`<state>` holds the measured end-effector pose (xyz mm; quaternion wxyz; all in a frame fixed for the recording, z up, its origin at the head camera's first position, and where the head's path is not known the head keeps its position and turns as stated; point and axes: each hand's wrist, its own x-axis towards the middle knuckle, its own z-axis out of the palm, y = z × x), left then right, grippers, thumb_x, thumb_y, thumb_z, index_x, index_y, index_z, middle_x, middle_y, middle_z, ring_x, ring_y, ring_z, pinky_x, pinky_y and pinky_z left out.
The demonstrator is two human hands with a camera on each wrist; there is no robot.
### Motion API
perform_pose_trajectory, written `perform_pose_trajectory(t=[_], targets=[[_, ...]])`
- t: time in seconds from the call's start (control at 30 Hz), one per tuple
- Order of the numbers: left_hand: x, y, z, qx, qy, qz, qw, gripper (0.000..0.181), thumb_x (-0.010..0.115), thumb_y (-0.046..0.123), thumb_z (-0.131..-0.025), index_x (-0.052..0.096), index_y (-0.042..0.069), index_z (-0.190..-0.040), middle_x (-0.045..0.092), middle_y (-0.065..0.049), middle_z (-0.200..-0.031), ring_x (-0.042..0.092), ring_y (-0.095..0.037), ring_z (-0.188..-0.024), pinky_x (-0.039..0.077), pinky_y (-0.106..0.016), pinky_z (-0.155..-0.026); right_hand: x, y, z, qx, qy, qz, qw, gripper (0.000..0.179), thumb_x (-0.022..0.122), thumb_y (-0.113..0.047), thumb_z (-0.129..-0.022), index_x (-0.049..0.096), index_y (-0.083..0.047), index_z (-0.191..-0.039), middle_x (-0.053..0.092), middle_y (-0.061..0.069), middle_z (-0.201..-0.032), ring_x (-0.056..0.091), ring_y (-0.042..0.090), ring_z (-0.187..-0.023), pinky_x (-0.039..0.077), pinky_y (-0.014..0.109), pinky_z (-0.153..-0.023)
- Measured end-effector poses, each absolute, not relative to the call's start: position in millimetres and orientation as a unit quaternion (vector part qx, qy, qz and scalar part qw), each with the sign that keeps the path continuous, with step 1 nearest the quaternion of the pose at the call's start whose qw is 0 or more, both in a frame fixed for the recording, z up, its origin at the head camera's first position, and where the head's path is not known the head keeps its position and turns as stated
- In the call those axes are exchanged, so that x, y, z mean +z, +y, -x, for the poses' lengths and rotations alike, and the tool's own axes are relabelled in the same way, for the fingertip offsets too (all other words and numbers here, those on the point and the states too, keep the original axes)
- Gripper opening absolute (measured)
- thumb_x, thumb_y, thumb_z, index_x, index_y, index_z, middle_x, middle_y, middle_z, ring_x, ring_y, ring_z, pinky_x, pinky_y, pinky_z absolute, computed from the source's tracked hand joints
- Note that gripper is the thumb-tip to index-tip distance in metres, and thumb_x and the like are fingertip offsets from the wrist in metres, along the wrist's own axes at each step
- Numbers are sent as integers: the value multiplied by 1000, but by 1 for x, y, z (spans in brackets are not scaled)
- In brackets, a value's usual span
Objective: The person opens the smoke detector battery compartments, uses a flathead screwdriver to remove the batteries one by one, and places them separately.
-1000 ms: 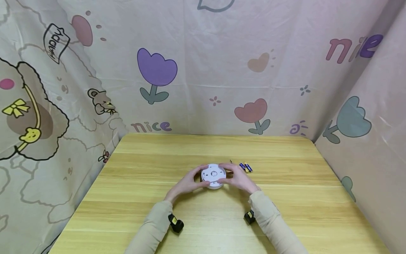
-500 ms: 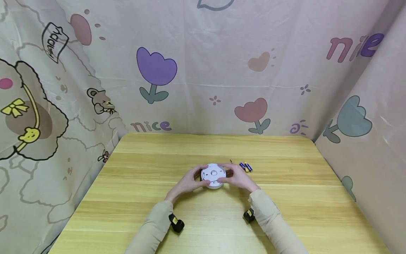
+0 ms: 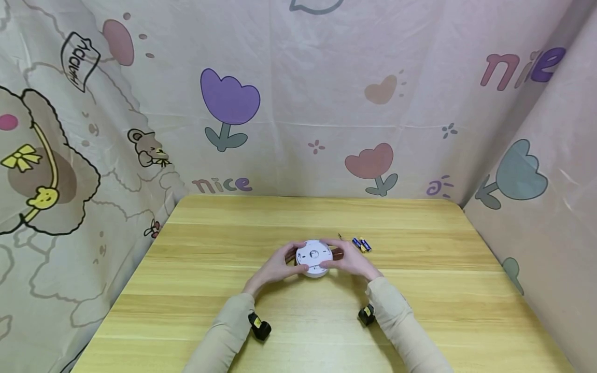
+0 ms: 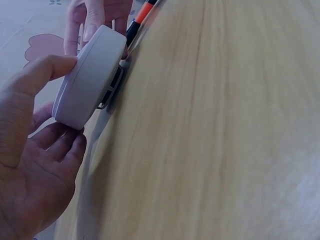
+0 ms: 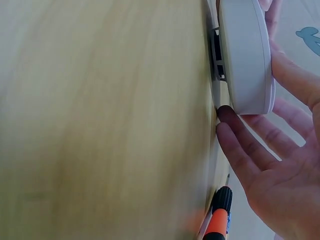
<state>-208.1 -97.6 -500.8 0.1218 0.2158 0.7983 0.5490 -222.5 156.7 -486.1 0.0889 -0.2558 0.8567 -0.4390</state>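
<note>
A round white smoke detector (image 3: 314,254) is near the middle of the table, its flat slotted back facing up. My left hand (image 3: 274,267) grips its left side, thumb on the near edge and fingers round the far rim. From the other side my right hand (image 3: 353,261) holds it the same way. In the left wrist view, the smooth side wall of the smoke detector (image 4: 92,77) shows, with its dark vented part toward the tabletop. The right wrist view has my right hand (image 5: 287,150) with its fingers around the lower rim.
Blue-and-yellow batteries (image 3: 361,245) lie on the wooden table (image 3: 210,223) just beyond my right hand. An orange and black screwdriver (image 5: 219,215) lies by them, mostly hidden by that hand in the head view. A patterned curtain (image 3: 298,155) stands behind the table.
</note>
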Motion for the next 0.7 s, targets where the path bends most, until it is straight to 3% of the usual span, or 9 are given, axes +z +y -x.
perform_pose_trajectory(t=[0.3,0.53,0.7], targets=[[-497,-98,207,546,799,-224,117,64,79,19,-88,50,1,-142,43,-21,-157,43,-39,-145,34,-49,-123,-484,159,222,-451,848,260,103,73,82,-18,-82,50,-3,-146,58,23,-142,71,33,-107,60,37,-95],[-498,-99,207,544,805,-209,112,63,80,21,-86,55,5,-141,45,-16,-157,49,-35,-141,38,-48,-121,-487,160,222,-492,823,246,145,73,79,-13,-85,45,-4,-149,51,28,-147,74,25,-84,63,37,-59],[-498,-99,207,536,812,-208,101,61,79,24,-87,57,6,-141,46,-16,-157,52,-35,-138,42,-48,-118,-487,161,222,-495,820,249,143,72,79,-13,-85,46,-3,-149,51,28,-147,73,23,-79,63,36,-60]])
